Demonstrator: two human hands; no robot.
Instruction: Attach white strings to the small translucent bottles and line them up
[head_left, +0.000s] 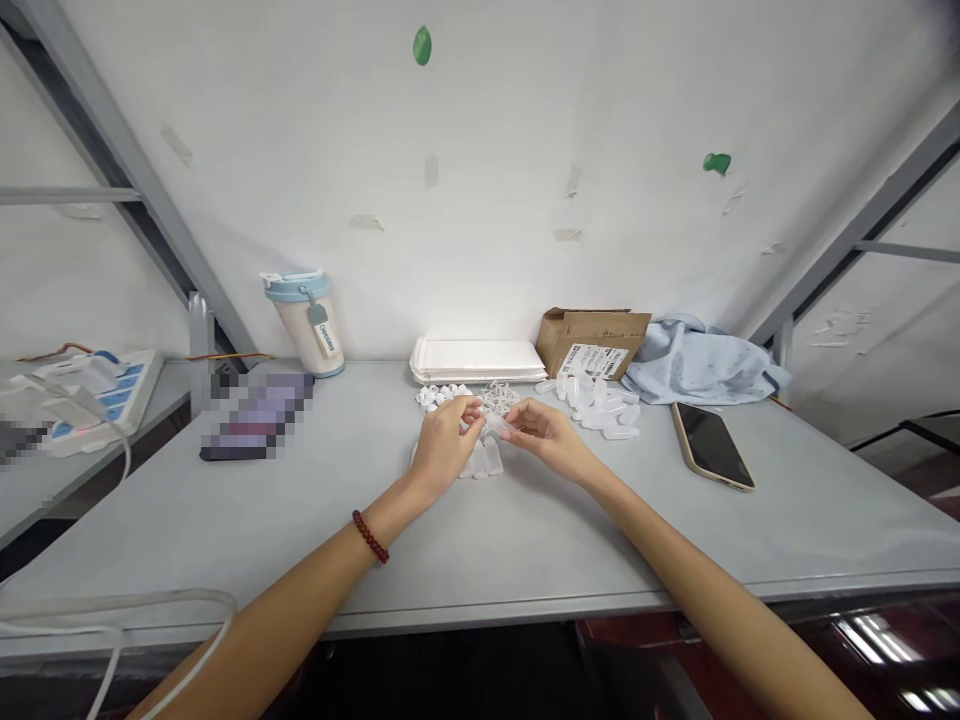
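Observation:
My right hand [551, 437] pinches a small translucent plastic bottle [496, 424] between thumb and fingers, tilted toward the left. Close beside it, my left hand [448, 440] has its thumb and fingertips pressed together near the bottle's end; what they hold is too small to make out. Just below the hands, several similar translucent bottles [484, 460] lie on the table, partly hidden by my left hand. Behind my fingers are a heap of small white caps [439, 396] and a pile of thin white pieces [501, 396]. More translucent bottles [600, 408] are heaped to the right.
White trays [476, 358] are stacked against the wall, beside a cardboard box [589, 345] and a pale blue cloth [701, 362]. A phone [712, 445] lies on the right of the grey table [570, 560]. A tumbler [306, 325] stands back left; a white cable [150, 603] crosses the front left.

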